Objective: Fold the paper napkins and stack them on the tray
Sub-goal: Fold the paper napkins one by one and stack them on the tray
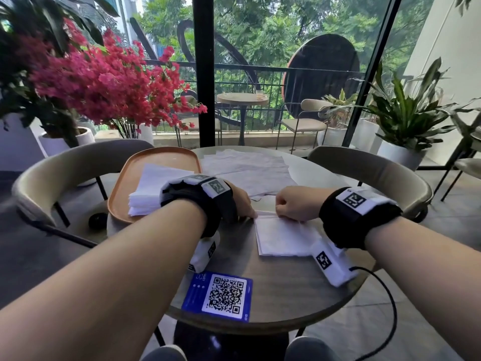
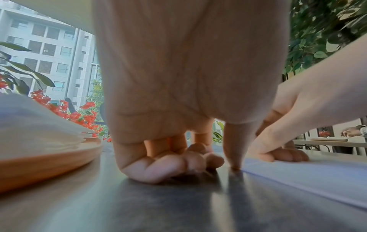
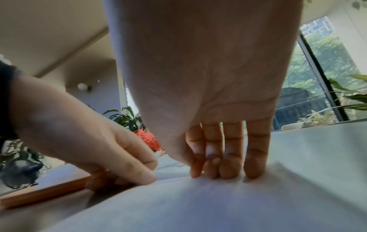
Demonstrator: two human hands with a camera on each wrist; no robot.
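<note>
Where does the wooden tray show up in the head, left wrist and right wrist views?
Head: wooden tray left of centre, holding stacked napkins.
Left wrist: tray rim at lower left.
Right wrist: tray edge at lower left.
Shared landmark: the red flowers behind it.

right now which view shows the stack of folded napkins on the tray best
The head view: the whole stack of folded napkins sits on the tray. The left wrist view shows only its blurred edge; the right wrist view shows a faint sliver.

Glass wall point(image 1: 286, 61), beige chairs point(image 1: 377, 173), potted plants point(image 1: 406, 118)
</note>
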